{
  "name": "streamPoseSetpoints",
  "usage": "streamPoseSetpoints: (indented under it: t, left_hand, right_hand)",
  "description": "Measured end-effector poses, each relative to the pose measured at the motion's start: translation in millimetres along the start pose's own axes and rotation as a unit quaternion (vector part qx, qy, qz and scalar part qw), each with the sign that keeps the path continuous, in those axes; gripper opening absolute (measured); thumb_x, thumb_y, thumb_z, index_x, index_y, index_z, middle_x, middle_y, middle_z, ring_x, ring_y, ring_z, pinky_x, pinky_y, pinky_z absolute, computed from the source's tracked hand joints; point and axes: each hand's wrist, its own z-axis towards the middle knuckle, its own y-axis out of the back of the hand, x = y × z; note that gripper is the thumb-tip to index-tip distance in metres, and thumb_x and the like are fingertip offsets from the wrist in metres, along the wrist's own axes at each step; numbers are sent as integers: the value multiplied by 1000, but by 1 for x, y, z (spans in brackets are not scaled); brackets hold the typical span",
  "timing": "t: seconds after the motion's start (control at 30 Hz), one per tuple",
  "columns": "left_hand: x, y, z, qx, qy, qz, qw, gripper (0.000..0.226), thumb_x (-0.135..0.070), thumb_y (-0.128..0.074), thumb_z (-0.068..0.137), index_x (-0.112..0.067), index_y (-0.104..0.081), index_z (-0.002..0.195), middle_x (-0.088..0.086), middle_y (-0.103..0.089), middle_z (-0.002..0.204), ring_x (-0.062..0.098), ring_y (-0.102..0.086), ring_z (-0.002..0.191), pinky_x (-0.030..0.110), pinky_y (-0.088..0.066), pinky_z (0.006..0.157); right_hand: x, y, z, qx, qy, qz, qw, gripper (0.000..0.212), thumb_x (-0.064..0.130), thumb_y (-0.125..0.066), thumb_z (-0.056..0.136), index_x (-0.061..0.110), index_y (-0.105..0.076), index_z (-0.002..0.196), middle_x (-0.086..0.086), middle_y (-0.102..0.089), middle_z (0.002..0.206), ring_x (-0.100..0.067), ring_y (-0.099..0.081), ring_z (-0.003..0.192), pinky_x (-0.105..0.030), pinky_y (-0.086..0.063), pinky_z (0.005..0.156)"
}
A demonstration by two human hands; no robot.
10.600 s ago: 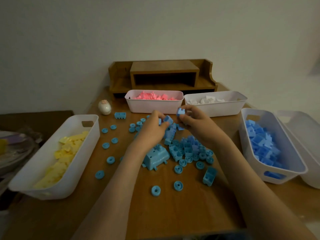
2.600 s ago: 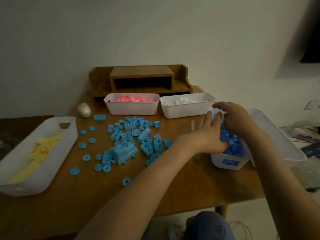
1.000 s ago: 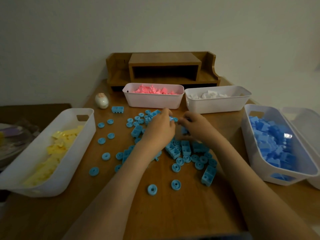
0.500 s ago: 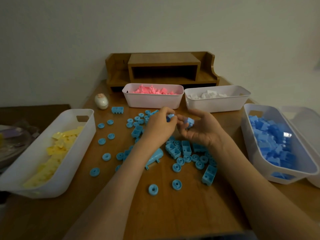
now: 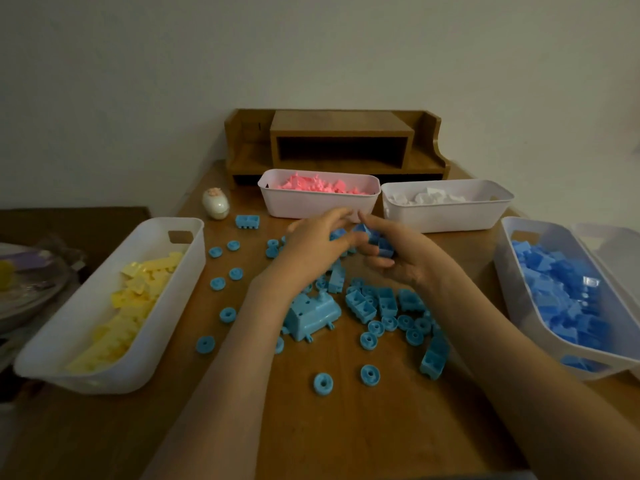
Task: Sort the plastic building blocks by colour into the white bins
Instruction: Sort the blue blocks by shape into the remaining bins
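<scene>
I'm watching both hands over the middle of the table (image 5: 346, 431), just in front of the pink bin (image 5: 311, 204) and almost touching each other. The left hand (image 5: 311, 247) has its fingers curled and pinches a single blue block (image 5: 337, 234) at its fingertips. The right hand (image 5: 405, 261) is cupped palm-up, fingers bent round a small clutch of blue pieces (image 5: 379, 242). Below the wrists the loose blue blocks (image 5: 367, 306) lie scattered on the wood, with a larger blue body piece (image 5: 311, 315) beside the left forearm and round blue discs (image 5: 323, 384) spread nearer to me and out to the left. The blue bin (image 5: 510, 289) stands at the right edge, well filled. The yellow bin (image 5: 86, 381) sits at the left, and the white-block bin (image 5: 450, 213) is next to the pink one. A wooden shelf (image 5: 341, 140) stands behind those two against the wall, and a small egg-shaped ornament (image 5: 215, 203) lies left of the pink bin
</scene>
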Motion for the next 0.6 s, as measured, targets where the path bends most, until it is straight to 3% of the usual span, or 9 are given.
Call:
streamPoseSetpoints:
  t: [0.07,0.13,0.2,0.27,0.33,0.4,0.47,0.6]
  left_hand:
    - [8,10,3,-42,32,70,996,42,-39,-47,97,-25,-45,136,-3,-55,134,18,-44,128,42,-28,110]
    - [21,19,5,-40,70,191,978,34,-28,-39,101,-25,-44,135,-1,-56,130,21,-43,126,38,-24,106]
    - [32,23,6,7,109,247,963,39,-17,-37,100,-28,-40,137,1,-50,134,23,-40,127,40,-23,104]
    - [41,24,7,51,130,259,956,49,-11,-36,97,-31,-34,142,1,-41,143,23,-34,132,42,-21,107]
    - [46,24,6,86,135,273,949,60,-7,-36,93,-33,-26,146,-1,-28,152,23,-25,138,43,-17,111]
    - [50,23,5,118,147,278,942,66,-4,-35,92,-36,-20,148,-3,-15,157,22,-13,143,45,-11,113]
    - [52,25,4,133,155,277,939,68,-3,-34,92,-36,-17,149,-5,-10,158,20,-8,145,45,-7,114]
    - [52,23,8,129,154,266,943,67,-2,-35,91,-33,-21,149,-4,-22,156,22,-21,142,46,-18,114]
  right_hand:
    - [7,-5,12,-115,48,-130,984,20,29,-46,97,11,-47,89,-2,-50,57,-9,-38,38,-16,-25,31]
    - [10,-10,27,-215,71,-277,934,21,31,-44,98,14,-46,86,-4,-48,62,-12,-38,44,-18,-27,36]
    - [11,-9,43,-250,87,-447,855,20,32,-45,97,13,-49,94,-3,-49,70,-13,-42,53,-21,-34,42]
    - [11,-6,57,-240,94,-620,741,26,31,-46,96,11,-52,111,-5,-57,89,-17,-52,74,-27,-44,62]
    - [10,-6,66,-214,53,-703,676,32,30,-44,96,13,-49,123,-9,-59,112,-22,-56,96,-34,-48,80]
    - [9,-8,73,-191,13,-745,639,37,29,-41,97,13,-48,130,-10,-56,125,-26,-54,110,-36,-46,90]
    - [10,-11,79,-174,-11,-765,620,36,28,-40,98,10,-50,128,-10,-55,126,-26,-53,109,-35,-46,89]
    - [9,-16,77,-148,-33,-750,644,18,25,-49,93,12,-54,105,-7,-56,98,-19,-51,83,-29,-43,69]
